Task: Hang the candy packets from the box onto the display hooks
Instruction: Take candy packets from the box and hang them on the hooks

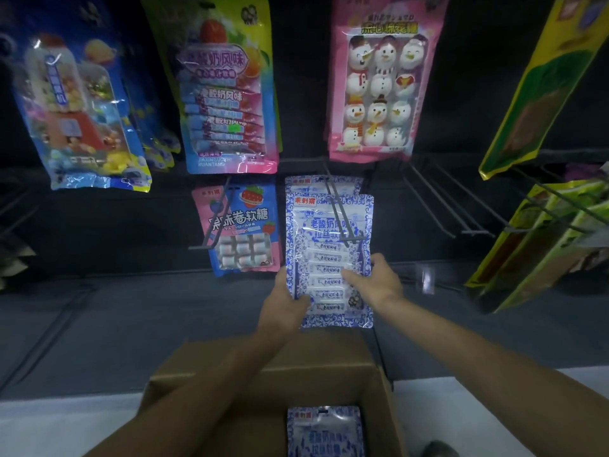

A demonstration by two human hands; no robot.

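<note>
1. Pinching grip: left hand [288, 300] and right hand [380, 278] hold blue-white candy packet [329, 232] by its lower sides.
2. Wires of display hook [344, 222] cross the packet's upper front.
3. Inside cardboard box [263, 374] lies second packet [324, 430].

Dim, dark backdrop; glare on glossy packets; wide-angle bending and blur toward edges.

three blue-and-white candy packets [316, 282], one cardboard box [346, 354], two hands [286, 300].

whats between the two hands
Head view: the blue-and-white candy packet, gripped at its sides by the left hand and right hand.
</note>
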